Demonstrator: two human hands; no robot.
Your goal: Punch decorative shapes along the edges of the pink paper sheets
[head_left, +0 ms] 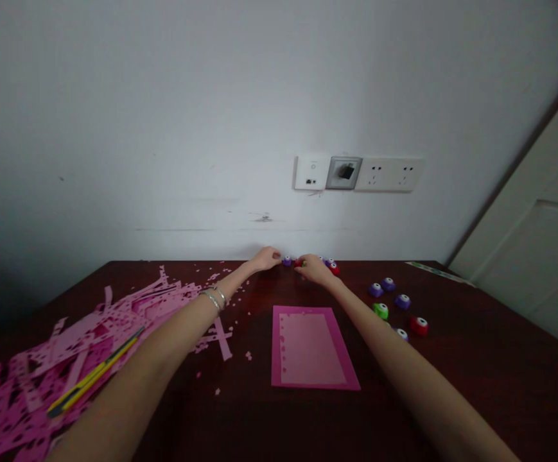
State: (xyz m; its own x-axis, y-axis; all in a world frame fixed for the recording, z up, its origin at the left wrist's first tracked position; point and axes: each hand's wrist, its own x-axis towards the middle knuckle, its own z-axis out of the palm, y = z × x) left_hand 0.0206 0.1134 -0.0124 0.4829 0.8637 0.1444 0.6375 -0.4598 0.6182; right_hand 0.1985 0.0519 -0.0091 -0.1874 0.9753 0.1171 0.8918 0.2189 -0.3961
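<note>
At the back of the table, against the wall, my left hand (266, 258) has its fingers loosely bent, thumb a little apart, with nothing visible in them. Just to its right stands a purple craft punch (287, 261) with a white top. My right hand (314, 268) closes its fingers around a small green craft punch (304, 263), mostly covered by them. A red craft punch (298, 262) shows beside those fingertips. Behind the right hand, another red punch (334, 269) and a purple one (329, 261) are partly hidden.
Pink sheets (312, 350) lie stacked at the centre, the upper one punched along its left side. Cut pink strips (86, 346), confetti and a yellow craft knife (95, 375) cover the left. Several more punches (402, 301) stand right of my right forearm. A patterned strip (440, 272) lies back right.
</note>
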